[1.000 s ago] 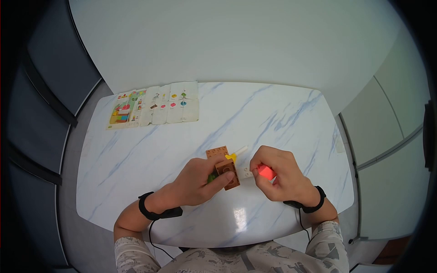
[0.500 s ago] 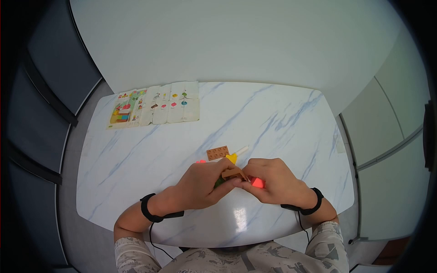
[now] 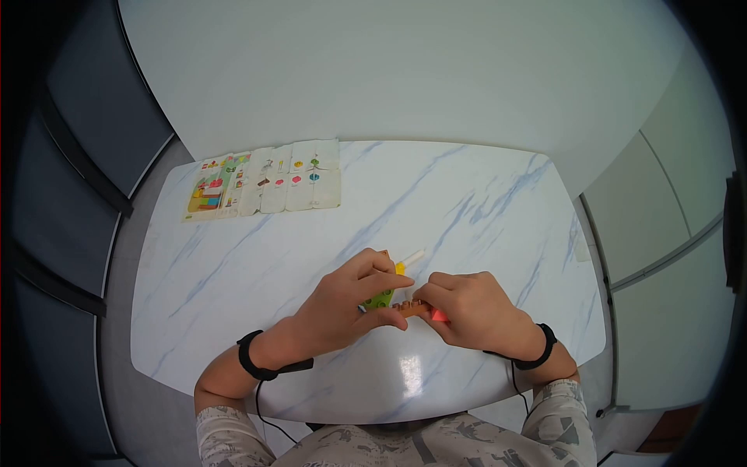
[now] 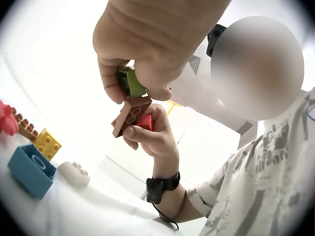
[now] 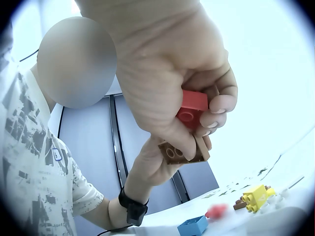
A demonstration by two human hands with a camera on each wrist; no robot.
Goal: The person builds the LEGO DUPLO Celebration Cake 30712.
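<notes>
Both hands are close together over the near middle of the table. My right hand (image 3: 476, 308) pinches a brown brick (image 5: 179, 153) between thumb and fingers, its hollow underside showing in both wrist views. A red brick (image 5: 194, 106) is tucked in the same hand, under the curled fingers. My left hand (image 3: 338, 300) holds a green brick (image 4: 131, 81) in its curled fingers. In the head view, the left index finger and thumb are spread apart, the thumb tip right by the brown brick's end.
On the marbled table (image 3: 482, 373) lie a blue brick (image 4: 32, 169), a yellow brick (image 4: 47, 143), a white piece (image 4: 74, 173), a brown studded plate (image 4: 24, 127) and a red bumpy piece (image 4: 6, 118). A white stick (image 3: 412, 257) lies beyond the hands. A printed picture sheet (image 3: 268, 180) lies at back left.
The brown brick has passed from my left hand to my right, which came in leftward with the red brick. The left thumb and index finger have come off it, leaving the green brick in view.
</notes>
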